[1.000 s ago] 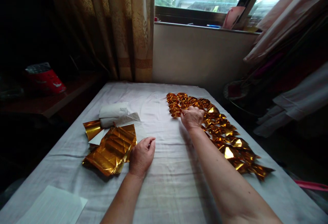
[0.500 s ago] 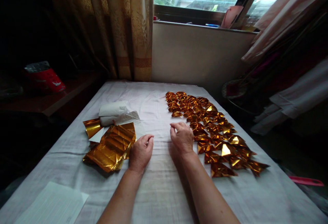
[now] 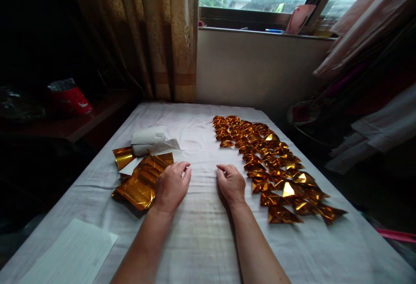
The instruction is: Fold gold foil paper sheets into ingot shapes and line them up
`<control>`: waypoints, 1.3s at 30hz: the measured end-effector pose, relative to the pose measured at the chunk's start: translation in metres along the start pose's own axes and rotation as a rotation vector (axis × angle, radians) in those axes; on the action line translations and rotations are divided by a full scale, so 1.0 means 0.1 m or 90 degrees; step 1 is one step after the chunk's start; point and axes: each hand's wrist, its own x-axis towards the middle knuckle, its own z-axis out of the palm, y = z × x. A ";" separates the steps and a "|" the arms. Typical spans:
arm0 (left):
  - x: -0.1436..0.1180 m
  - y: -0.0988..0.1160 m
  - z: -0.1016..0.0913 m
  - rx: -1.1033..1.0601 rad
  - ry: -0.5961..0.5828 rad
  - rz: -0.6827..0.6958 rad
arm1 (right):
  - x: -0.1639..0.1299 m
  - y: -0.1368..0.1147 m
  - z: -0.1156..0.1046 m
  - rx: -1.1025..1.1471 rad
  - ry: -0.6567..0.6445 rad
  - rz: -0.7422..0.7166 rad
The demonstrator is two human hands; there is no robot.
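My left hand (image 3: 172, 186) hovers at the right edge of a stack of gold foil sheets (image 3: 136, 191), partly covering it. Its fingers bend loosely, with a small gap between thumb and fingertips and nothing visible between them. My right hand (image 3: 231, 184) is above the cloth near the middle, curled with thumb and forefinger close together; nothing shows in it. Just to its right, several folded gold foil ingots (image 3: 260, 162) stand in rows. I cannot tell whether either hand touches the cloth.
A white paper roll (image 3: 147, 139) and a curled gold sheet (image 3: 123, 158) lie behind the stack. Lined paper (image 3: 73, 251) rests at the front left of the white cloth (image 3: 198, 232). A red container (image 3: 71, 100) stands on the dark side table; a curtain (image 3: 156, 37) hangs behind.
My left hand has shifted left, over the foil stack, and its thumb and fingers have parted slightly. My right hand has drawn back a little from the ingots. The view has turned slightly left.
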 end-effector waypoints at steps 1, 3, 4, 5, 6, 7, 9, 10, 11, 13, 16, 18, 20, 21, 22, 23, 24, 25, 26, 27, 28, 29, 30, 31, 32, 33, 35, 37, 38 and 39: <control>0.01 -0.04 -0.06 0.045 0.004 -0.012 | 0.01 0.01 0.00 0.009 0.001 0.001; 0.04 -0.12 -0.14 0.120 -0.004 -0.044 | 0.02 0.01 0.00 0.017 0.001 0.000; 0.05 -0.17 -0.15 0.152 -0.019 -0.059 | 0.03 0.01 0.00 0.018 0.001 -0.001; 0.05 -0.20 -0.16 0.187 -0.034 -0.077 | 0.03 0.01 0.00 0.017 0.002 -0.002; 0.05 -0.23 -0.16 0.221 -0.052 -0.092 | 0.03 0.01 0.00 0.016 0.003 -0.003; 0.05 -0.25 -0.16 0.250 -0.067 -0.108 | 0.03 0.01 0.00 0.017 0.003 -0.004; 0.05 -0.28 -0.15 0.292 -0.088 -0.145 | 0.02 0.01 -0.01 0.021 0.004 -0.003; 0.05 -0.29 -0.15 0.303 -0.096 -0.163 | 0.02 0.00 -0.01 0.023 0.004 -0.002; 0.05 -0.29 -0.16 0.309 -0.104 -0.183 | 0.02 0.00 -0.01 0.023 0.002 -0.001; 0.05 -0.29 -0.18 0.310 -0.132 -0.219 | 0.02 0.00 -0.01 0.019 0.000 -0.001; 0.04 -0.28 -0.22 0.302 -0.174 -0.236 | 0.02 0.00 -0.02 0.013 -0.003 0.001; 0.04 -0.27 -0.23 0.296 -0.187 -0.229 | 0.03 0.00 -0.02 0.013 -0.008 0.004; 0.03 -0.26 -0.24 0.290 -0.195 -0.226 | 0.03 0.01 -0.02 0.015 -0.014 0.004; 0.03 -0.27 -0.24 0.289 -0.199 -0.225 | 0.03 0.01 -0.02 0.016 -0.015 0.005; 0.03 -0.27 -0.24 0.289 -0.200 -0.223 | 0.03 0.01 -0.02 0.016 -0.016 0.005; 0.03 -0.28 -0.24 0.290 -0.198 -0.219 | 0.03 0.01 -0.02 0.016 -0.016 0.006; 0.03 -0.29 -0.23 0.290 -0.194 -0.214 | 0.03 0.01 -0.02 0.017 -0.015 0.006; 0.03 -0.30 -0.23 0.289 -0.189 -0.208 | 0.03 0.00 -0.02 0.018 -0.013 0.005; 0.03 -0.30 -0.22 0.285 -0.185 -0.200 | 0.03 0.00 -0.02 0.019 -0.011 0.004; 0.02 -0.30 -0.23 0.279 -0.184 -0.190 | 0.03 0.00 -0.01 0.020 -0.007 0.002; 0.02 -0.30 -0.23 0.271 -0.186 -0.182 | 0.03 0.00 -0.01 0.021 -0.005 0.001; 0.02 -0.28 -0.25 0.263 -0.190 -0.179 | 0.03 0.00 -0.01 0.021 -0.005 0.001; 0.02 -0.27 -0.26 0.256 -0.197 -0.181 | 0.03 0.01 -0.01 0.022 -0.007 0.001; 0.02 -0.24 -0.29 0.251 -0.206 -0.189 | 0.03 0.01 -0.01 0.022 -0.009 0.002; 0.02 -0.22 -0.31 0.248 -0.213 -0.201 | 0.03 0.01 -0.01 0.023 -0.012 0.002; 0.02 -0.20 -0.34 0.247 -0.219 -0.209 | 0.03 0.01 -0.01 0.024 -0.013 0.001; 0.02 -0.16 -0.39 0.256 -0.211 -0.213 | 0.03 0.01 -0.01 0.027 -0.012 0.001; 0.02 -0.14 -0.43 0.263 -0.190 -0.210 | 0.04 0.00 -0.01 0.043 -0.013 -0.005; 0.02 -0.13 -0.45 0.261 -0.179 -0.205 | 0.04 -0.01 0.00 0.061 -0.020 -0.016; 0.02 -0.11 -0.46 0.255 -0.169 -0.195 | 0.04 -0.02 -0.01 0.086 -0.030 -0.031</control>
